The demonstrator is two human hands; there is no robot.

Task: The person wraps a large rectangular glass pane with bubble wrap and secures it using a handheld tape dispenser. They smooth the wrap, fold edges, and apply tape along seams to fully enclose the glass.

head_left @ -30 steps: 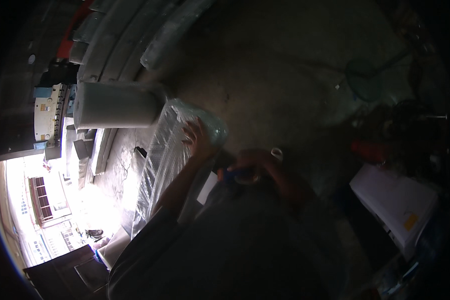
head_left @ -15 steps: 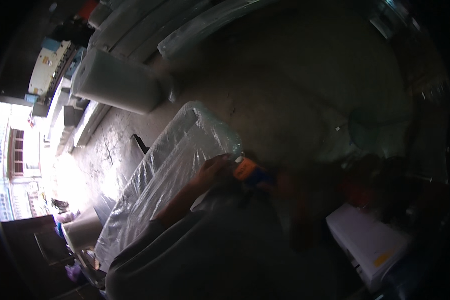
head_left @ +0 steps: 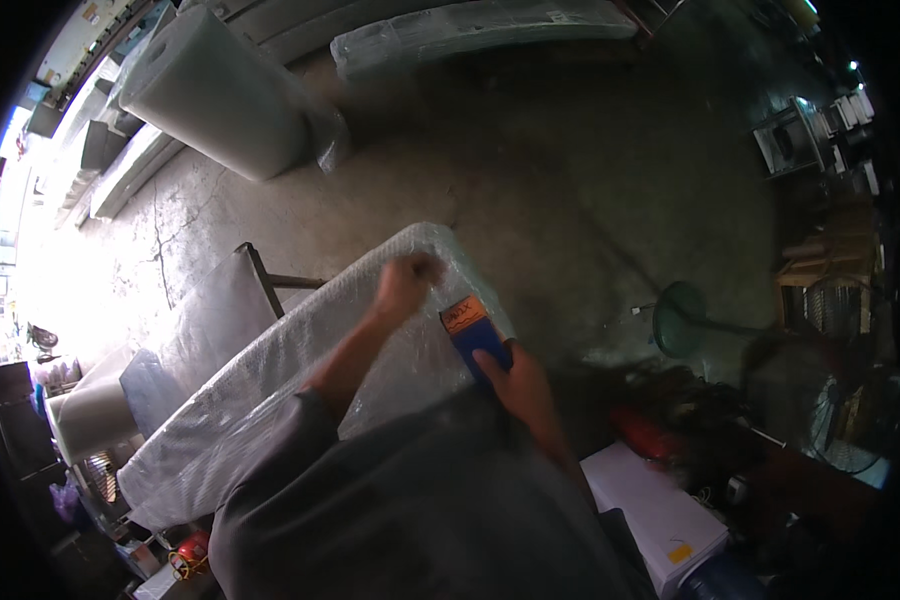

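Observation:
A long, flat item in clear bubble wrap [head_left: 270,380] lies in front of me, slanting from the lower left up to the middle. Above its far end is my left hand [head_left: 405,288], fingers curled together and slightly blurred. Whatever they may pinch is too small to make out. My right hand [head_left: 520,380] grips a flat blue block with an orange end [head_left: 477,342] beside the wrap's right edge. The thumb lies across its blue part, and the orange end points away from me; its exact kind is not clear.
A large bubble-wrap roll [head_left: 220,100] stands at the far left. Another wrapped long piece [head_left: 480,35] lies at the back. To the right are a green round base [head_left: 678,320], a fan [head_left: 840,400] and a white box [head_left: 650,510]. A dark metal frame [head_left: 260,285] adjoins the wrapped item.
My left hand has moved away from the blue-and-orange block, up over the wrap. The right hand and block now sit slightly lower and show more clearly. The whole view has shifted.

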